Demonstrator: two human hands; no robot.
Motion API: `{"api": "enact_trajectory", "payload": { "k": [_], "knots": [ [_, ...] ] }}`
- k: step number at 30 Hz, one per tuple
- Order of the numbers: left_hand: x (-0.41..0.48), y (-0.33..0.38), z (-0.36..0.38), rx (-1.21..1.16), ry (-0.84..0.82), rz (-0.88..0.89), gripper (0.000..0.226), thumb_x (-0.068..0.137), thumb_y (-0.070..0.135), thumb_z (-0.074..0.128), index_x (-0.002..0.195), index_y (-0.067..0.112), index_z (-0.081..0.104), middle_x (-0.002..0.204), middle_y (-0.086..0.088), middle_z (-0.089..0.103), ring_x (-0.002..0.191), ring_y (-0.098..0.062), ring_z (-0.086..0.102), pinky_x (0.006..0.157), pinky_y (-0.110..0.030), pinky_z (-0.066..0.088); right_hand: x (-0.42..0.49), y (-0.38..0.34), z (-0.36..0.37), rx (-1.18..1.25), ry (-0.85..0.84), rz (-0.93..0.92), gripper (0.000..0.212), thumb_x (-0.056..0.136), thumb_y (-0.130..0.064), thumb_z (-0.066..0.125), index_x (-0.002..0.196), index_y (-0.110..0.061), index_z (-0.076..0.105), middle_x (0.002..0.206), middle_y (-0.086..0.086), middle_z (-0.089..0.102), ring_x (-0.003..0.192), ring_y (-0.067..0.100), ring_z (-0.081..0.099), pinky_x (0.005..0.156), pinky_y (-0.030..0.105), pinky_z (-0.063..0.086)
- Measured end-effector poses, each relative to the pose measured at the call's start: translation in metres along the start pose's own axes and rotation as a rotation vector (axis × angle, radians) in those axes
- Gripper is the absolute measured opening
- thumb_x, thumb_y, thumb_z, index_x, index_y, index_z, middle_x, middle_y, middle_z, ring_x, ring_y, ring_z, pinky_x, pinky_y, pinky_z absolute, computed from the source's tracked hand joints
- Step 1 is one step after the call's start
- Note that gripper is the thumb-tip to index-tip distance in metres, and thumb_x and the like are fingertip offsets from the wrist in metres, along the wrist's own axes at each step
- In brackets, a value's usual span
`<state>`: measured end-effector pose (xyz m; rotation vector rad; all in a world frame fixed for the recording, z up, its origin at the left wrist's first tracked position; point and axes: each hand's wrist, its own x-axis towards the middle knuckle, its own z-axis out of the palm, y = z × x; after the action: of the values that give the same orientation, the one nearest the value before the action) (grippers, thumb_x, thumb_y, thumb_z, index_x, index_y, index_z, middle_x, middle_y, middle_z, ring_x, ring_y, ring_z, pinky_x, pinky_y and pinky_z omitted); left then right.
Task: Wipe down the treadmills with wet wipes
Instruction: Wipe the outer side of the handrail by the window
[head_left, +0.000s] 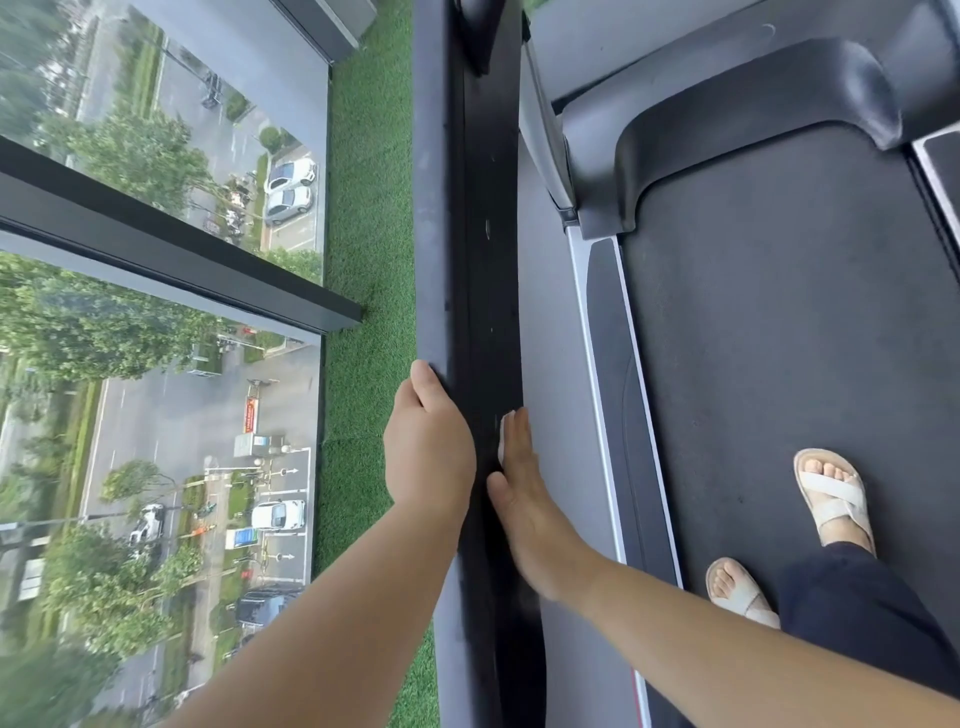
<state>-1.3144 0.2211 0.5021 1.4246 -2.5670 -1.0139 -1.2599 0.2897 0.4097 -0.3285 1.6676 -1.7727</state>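
White wipe (502, 440) beneath right grip (524, 506), seemingly pressed to rail (488, 260).

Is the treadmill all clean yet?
Not yet. Nothing looks plainly finished. The right hand presses a wet wipe flat on the side rail while the left hand holds its outer edge. The rail ahead shows pale scuffs, and the belt looks dusty.

Windows: tall glass panes (280, 73) fill the left of the frame, split by a dark frame bar (171, 249).
Floor: green artificial turf (369, 234), centre strip.
Outside: road (171, 421), parked cars (288, 187) and trees (67, 322), seen from above.
Light: soft daylight, possibly overcast.
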Motion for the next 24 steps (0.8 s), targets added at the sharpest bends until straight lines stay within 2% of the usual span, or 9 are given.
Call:
{"api": "enact_trajectory", "payload": {
  "k": [2, 4, 7, 10, 13, 15, 17, 21, 24],
  "knots": [
    [0.0, -0.001, 0.0, 0.001, -0.004, 0.007, 0.049, 0.101, 0.046, 0.019, 0.132, 0.024, 0.05, 0.132, 0.0, 0.054, 0.124, -0.022, 0.046, 0.091, -0.032, 0.03, -0.004, -0.004, 0.005, -0.104, 0.009, -0.091, 0.066, 0.093, -0.064, 0.013, 0.137, -0.034, -0.026, 0.145, -0.019, -0.04, 0.136, -0.003, -0.03, 0.117, 0.027, -0.015],
    [0.001, -0.002, 0.0, -0.002, -0.009, 0.015, 0.049, 0.101, 0.047, 0.019, 0.131, 0.024, 0.051, 0.131, 0.001, 0.055, 0.122, -0.022, 0.047, 0.091, -0.032, 0.03, -0.008, 0.0, 0.007, -0.151, 0.001, -0.217, 0.071, 0.09, -0.07, 0.009, 0.14, -0.033, -0.024, 0.148, -0.022, -0.037, 0.14, 0.003, -0.028, 0.115, 0.022, -0.015],
    [0.001, -0.002, 0.001, -0.003, -0.007, 0.004, 0.049, 0.101, 0.047, 0.019, 0.132, 0.025, 0.049, 0.13, 0.003, 0.054, 0.123, -0.021, 0.047, 0.096, -0.034, 0.032, 0.0, 0.006, -0.002, -0.043, 0.004, -0.126, 0.065, 0.088, -0.072, 0.011, 0.137, -0.043, -0.021, 0.144, -0.033, -0.034, 0.138, -0.004, -0.025, 0.118, 0.027, -0.011],
    [0.001, -0.002, 0.001, -0.004, -0.004, 0.012, 0.049, 0.101, 0.047, 0.019, 0.131, 0.025, 0.051, 0.124, 0.005, 0.056, 0.121, -0.021, 0.048, 0.094, -0.034, 0.033, 0.009, -0.003, 0.0, 0.035, 0.032, 0.001, 0.057, 0.09, -0.064, 0.013, 0.13, -0.049, -0.025, 0.142, -0.031, -0.036, 0.134, -0.011, -0.028, 0.119, 0.035, -0.01],
    [0.0, 0.0, 0.001, -0.01, -0.003, 0.016, 0.048, 0.102, 0.045, 0.02, 0.134, 0.024, 0.049, 0.125, 0.005, 0.055, 0.123, -0.019, 0.046, 0.091, -0.03, 0.03, 0.001, -0.012, 0.007, -0.021, 0.025, -0.103, 0.071, 0.085, -0.077, 0.007, 0.135, -0.04, -0.026, 0.144, -0.022, -0.039, 0.136, -0.004, -0.032, 0.115, 0.025, -0.019],
    [0.0, 0.0, 0.001, -0.005, -0.003, 0.017, 0.049, 0.102, 0.045, 0.019, 0.134, 0.023, 0.049, 0.112, 0.01, 0.051, 0.119, -0.017, 0.047, 0.09, -0.03, 0.029, -0.002, -0.007, 0.004, -0.067, 0.005, -0.177, 0.078, 0.083, -0.078, 0.006, 0.139, -0.034, -0.024, 0.144, -0.025, -0.04, 0.137, 0.0, -0.031, 0.112, 0.02, -0.02],
    [-0.001, 0.0, 0.001, 0.0, -0.005, 0.016, 0.048, 0.101, 0.046, 0.019, 0.131, 0.024, 0.051, 0.105, 0.012, 0.047, 0.112, -0.014, 0.048, 0.091, -0.031, 0.032, 0.003, 0.002, 0.0, -0.052, 0.006, -0.161, 0.074, 0.084, -0.077, 0.008, 0.138, -0.038, -0.023, 0.143, -0.03, -0.039, 0.137, -0.002, -0.03, 0.114, 0.023, -0.019],
    [-0.001, -0.001, 0.001, -0.009, 0.001, 0.016, 0.047, 0.101, 0.046, 0.019, 0.125, 0.024, 0.054, 0.102, 0.011, 0.05, 0.105, -0.016, 0.049, 0.089, -0.032, 0.034, 0.014, -0.007, -0.001, 0.072, 0.032, 0.012, 0.064, 0.082, -0.076, 0.011, 0.129, -0.052, -0.025, 0.139, -0.034, -0.036, 0.136, -0.008, -0.028, 0.119, 0.036, -0.011],
    [0.0, -0.001, 0.001, -0.024, 0.002, 0.013, 0.047, 0.102, 0.045, 0.021, 0.129, 0.022, 0.052, 0.102, 0.013, 0.046, 0.1, -0.01, 0.043, 0.09, -0.03, 0.031, 0.003, -0.012, 0.004, -0.005, 0.003, -0.116, 0.076, 0.08, -0.082, 0.006, 0.137, -0.041, -0.025, 0.145, -0.024, -0.038, 0.137, -0.002, -0.031, 0.114, 0.024, -0.019]
  ]
}}
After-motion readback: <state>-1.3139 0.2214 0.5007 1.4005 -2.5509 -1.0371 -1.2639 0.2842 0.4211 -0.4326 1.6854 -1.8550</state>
